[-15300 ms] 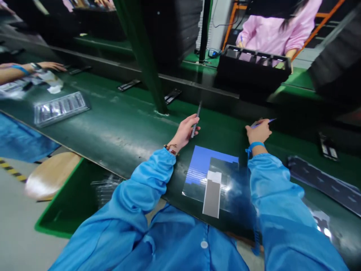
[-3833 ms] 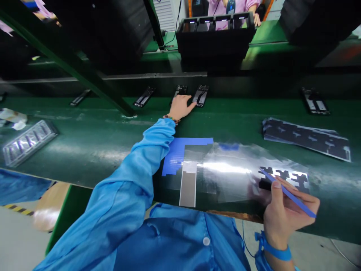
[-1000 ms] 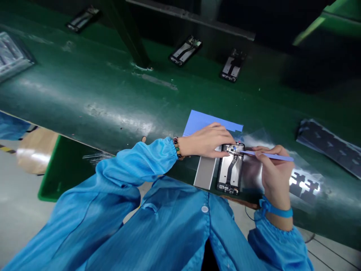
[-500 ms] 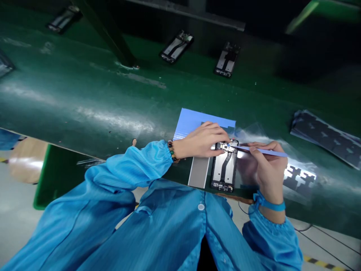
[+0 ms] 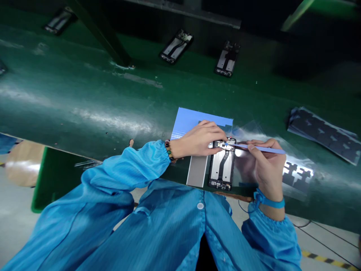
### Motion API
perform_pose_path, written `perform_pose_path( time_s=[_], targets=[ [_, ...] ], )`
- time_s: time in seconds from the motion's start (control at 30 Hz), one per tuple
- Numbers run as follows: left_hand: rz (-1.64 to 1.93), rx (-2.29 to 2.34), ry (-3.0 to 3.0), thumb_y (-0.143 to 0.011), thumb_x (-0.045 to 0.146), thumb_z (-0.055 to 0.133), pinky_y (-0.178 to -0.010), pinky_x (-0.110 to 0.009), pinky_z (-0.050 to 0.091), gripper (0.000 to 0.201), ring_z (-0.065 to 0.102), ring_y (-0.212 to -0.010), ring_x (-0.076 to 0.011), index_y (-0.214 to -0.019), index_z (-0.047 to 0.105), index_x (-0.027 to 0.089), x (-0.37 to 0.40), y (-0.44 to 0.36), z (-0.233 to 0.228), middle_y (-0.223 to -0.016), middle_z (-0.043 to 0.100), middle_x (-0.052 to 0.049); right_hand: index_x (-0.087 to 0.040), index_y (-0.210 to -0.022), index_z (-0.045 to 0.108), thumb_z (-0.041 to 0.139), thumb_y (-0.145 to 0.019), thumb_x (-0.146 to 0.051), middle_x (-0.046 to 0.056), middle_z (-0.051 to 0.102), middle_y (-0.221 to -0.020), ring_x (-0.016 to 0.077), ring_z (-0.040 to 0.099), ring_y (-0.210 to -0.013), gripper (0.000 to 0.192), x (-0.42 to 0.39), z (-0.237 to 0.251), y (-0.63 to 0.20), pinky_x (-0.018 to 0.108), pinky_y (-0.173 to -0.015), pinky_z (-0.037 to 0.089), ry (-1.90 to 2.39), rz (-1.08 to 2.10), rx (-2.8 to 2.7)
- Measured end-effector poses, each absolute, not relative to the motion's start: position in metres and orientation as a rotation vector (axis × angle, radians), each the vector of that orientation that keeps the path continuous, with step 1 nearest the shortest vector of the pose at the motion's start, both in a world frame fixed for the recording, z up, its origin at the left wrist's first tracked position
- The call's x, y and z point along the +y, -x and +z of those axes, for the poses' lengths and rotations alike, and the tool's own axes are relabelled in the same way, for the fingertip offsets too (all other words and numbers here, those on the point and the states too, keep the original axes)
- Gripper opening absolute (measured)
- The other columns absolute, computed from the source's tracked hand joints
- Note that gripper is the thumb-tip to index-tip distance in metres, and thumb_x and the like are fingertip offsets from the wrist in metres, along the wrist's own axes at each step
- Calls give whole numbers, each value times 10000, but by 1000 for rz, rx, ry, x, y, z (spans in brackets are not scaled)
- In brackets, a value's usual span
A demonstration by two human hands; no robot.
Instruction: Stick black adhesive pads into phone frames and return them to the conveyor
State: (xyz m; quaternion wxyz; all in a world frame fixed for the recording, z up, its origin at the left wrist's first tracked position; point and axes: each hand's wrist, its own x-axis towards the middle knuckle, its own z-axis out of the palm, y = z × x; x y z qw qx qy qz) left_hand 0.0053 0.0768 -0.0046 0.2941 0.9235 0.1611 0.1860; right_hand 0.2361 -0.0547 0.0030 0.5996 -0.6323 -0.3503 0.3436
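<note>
An opened phone [image 5: 225,169], its frame and inner parts bare, lies near the table's front edge. My left hand [image 5: 199,139] reaches over its upper end, thumb and fingers closed on the top left part; the fingertips partly cover the parts there. Between the thumb and fingers of my right hand [image 5: 267,160] is a pair of slim lilac tweezers [image 5: 261,148]. Their pointed tip meets the phone's upper end, close to my left fingertips. Just left of the phone lies a grey strip with a white edge [image 5: 196,172], on or beside a blue sheet [image 5: 184,118].
Clear film with dark cut-outs [image 5: 296,175] lies right of my right hand. Farther right is a stack of dark sheets [image 5: 321,131]. More opened phones [image 5: 176,46] lie at the back, near a green post [image 5: 113,49]. A green bin [image 5: 56,177] stands below the left edge.
The whole view has shifted slightly. Both hands keep their places at the phone, and the tweezers' tip has moved a little to the left along its upper end.
</note>
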Motion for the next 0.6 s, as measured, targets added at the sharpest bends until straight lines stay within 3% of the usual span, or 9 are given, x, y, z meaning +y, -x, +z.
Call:
perform_pose_path(
  time_s=[0.6],
  targets=[
    [515,424,-2498,-1046,346,703,-1033,-438,468,253,654,-1234,-268,-1249,771,211,76,-4,-7,-1357,763,-81,-241,-825,575,908,-829,-287,7,781,-928,227,776,-1001,336,-56,-2,-234,427,-993,587,1494,794,-907]
  ],
)
